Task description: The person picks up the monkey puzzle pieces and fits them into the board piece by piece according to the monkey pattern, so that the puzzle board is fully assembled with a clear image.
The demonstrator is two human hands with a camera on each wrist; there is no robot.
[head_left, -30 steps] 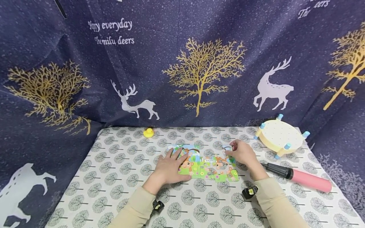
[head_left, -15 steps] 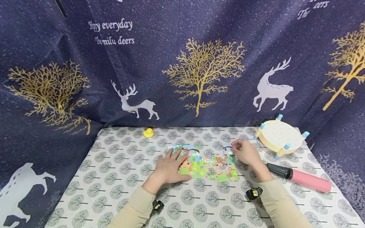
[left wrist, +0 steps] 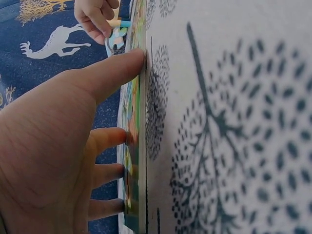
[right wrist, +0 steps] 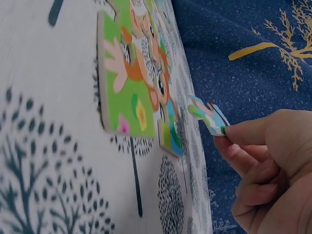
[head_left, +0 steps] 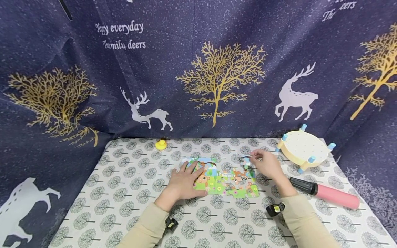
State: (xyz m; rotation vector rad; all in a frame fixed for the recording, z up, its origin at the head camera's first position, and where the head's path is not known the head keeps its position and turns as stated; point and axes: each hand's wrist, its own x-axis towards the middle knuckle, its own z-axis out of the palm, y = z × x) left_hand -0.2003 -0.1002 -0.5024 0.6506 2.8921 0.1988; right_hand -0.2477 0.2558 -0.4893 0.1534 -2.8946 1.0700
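Note:
A partly assembled jigsaw puzzle point(head_left: 212, 182) with cartoon animals on green grass lies on the patterned cloth in the head view. My left hand point(head_left: 185, 182) rests on its left part, fingers spread and fairly straight; the left wrist view shows the thumb and fingertips touching the puzzle's surface. Above the puzzle's upper right, my right hand point(head_left: 267, 165) pinches a puzzle piece point(right wrist: 208, 116), blue with a dark branch, between thumb and index finger. In the right wrist view this piece is tilted and held apart from the lower right puzzle pieces point(right wrist: 127, 92).
A yellow rubber duck point(head_left: 161, 144) sits near the back left edge. At the right stand a cream round stool-like object point(head_left: 305, 148) with blue-tipped legs and a pink and black hand pump point(head_left: 336, 195). Dark blue fabric point(head_left: 149, 69) hangs behind the table.
My right hand has shifted slightly right, then a little up and back left, and the piece in it looks raised and more tilted. My left hand has stayed still.

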